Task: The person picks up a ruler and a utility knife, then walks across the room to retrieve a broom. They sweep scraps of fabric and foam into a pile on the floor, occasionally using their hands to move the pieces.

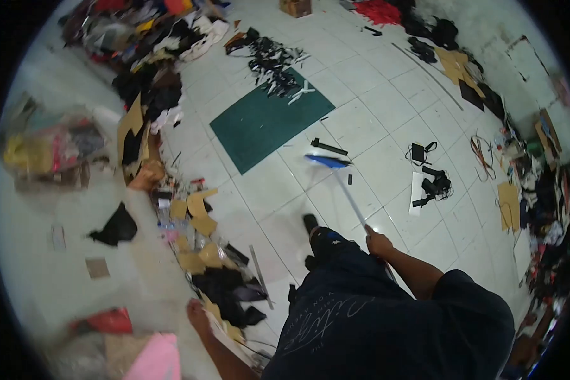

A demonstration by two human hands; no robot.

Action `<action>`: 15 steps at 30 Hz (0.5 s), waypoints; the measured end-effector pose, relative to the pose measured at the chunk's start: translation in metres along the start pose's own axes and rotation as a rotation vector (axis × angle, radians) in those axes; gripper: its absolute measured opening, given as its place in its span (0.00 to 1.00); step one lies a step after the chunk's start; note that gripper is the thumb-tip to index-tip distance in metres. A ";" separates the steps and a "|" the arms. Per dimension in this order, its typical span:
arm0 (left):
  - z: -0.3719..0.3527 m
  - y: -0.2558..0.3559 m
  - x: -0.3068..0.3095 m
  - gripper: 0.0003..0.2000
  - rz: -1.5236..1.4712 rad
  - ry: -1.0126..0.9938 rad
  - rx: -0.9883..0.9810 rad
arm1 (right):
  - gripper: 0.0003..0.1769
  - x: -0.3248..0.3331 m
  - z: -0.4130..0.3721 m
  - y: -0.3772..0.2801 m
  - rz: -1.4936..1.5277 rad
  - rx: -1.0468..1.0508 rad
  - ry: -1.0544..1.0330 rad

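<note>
My right hand (379, 244) is closed around the pale handle of a broom (351, 199). The broom's blue head rests on the white tiled floor, beside a black strip (329, 147) and a small dark scrap (350, 180). My left hand (197, 315) hangs low at the left, close to a pile of black cloth (225, 291) and the edge of a pale surface. Its fingers are too small and blurred to make out. Just beyond the broom lies a green mat (253, 133), with a heap of black and white scraps (278, 66) at its far edge.
Cardboard pieces (202, 221) and a long metal ruler (259, 275) lie along the left. Tangled black straps (434, 187) lie on the right floor. Heaped cloth (152, 44) fills the far left; clutter (551, 221) lines the right wall. A cardboard box (296, 7) stands at the back.
</note>
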State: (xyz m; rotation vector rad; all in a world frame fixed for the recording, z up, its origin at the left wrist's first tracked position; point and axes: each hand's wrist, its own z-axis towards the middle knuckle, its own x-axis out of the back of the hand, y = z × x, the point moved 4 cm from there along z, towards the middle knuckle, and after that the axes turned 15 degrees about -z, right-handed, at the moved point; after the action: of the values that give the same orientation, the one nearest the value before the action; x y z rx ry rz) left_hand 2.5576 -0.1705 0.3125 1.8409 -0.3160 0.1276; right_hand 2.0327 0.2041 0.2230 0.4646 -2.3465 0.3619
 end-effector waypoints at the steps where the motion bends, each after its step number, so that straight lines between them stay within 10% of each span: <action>1: 0.039 0.055 -0.029 0.13 0.067 0.037 -0.035 | 0.26 -0.005 0.017 -0.017 -0.006 0.051 0.006; 6: 0.221 0.116 -0.107 0.15 0.181 -0.152 -0.193 | 0.30 -0.016 0.163 -0.094 0.048 0.012 -0.003; 10: 0.260 0.081 -0.159 0.07 0.375 -0.296 0.047 | 0.26 0.060 0.266 -0.131 0.128 -0.101 0.175; 12: 0.262 0.024 -0.147 0.05 0.202 -0.244 0.543 | 0.25 0.166 0.282 -0.175 0.279 -0.234 -0.020; 15: 0.263 0.004 -0.151 0.05 0.385 -0.400 0.611 | 0.23 0.216 0.347 -0.202 0.148 -0.235 0.209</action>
State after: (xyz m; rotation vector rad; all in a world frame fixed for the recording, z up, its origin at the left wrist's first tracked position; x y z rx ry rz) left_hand 2.3922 -0.3994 0.2026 2.3876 -1.0005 0.1279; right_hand 1.7657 -0.1578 0.1511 0.1344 -2.1888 0.1893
